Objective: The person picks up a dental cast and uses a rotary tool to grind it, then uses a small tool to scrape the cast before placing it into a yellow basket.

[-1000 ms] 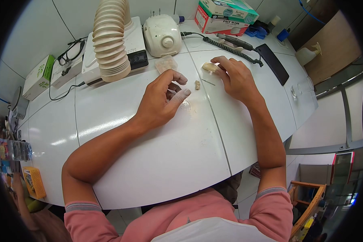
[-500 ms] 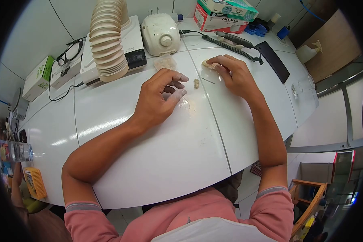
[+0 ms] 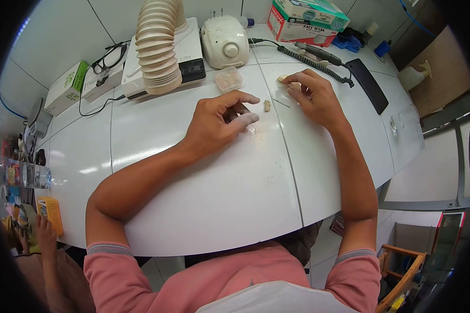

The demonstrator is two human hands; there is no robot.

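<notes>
A small tooth-coloured piece (image 3: 267, 106) sits on the white tabletop (image 3: 219, 208) in front of me, between the two hands, with a thin metal rod (image 3: 281, 103) lying just beside it. The person's left hand (image 3: 214, 121) is nearest to it, thumb and index finger spread wide with nothing pinched between them, white powder on the tips. The right hand (image 3: 318, 99) is bent over a pale yellowish piece (image 3: 282, 79), its index fingertip at the edge; I can't tell from here whether the fingers pinch it.

Near the left hand is a clear plastic box (image 3: 228, 79) of pinkish bits. Behind it stand a cream control unit (image 3: 225, 44) with a round dial, and a white machine (image 3: 130, 68) below a ribbed hose (image 3: 159, 49); any lettering on its dark front panel is too small to read.

The easiest words to read are at the back: "FACE MASK" across a red-and-white box (image 3: 302, 33). The green box (image 3: 313, 14) on top has a round badge saying "FREE" and what looks like "Softies". Over on the left, a green-and-white box (image 3: 68, 87) shows a leafy print, near dark-framed glasses (image 3: 109, 58).
</notes>
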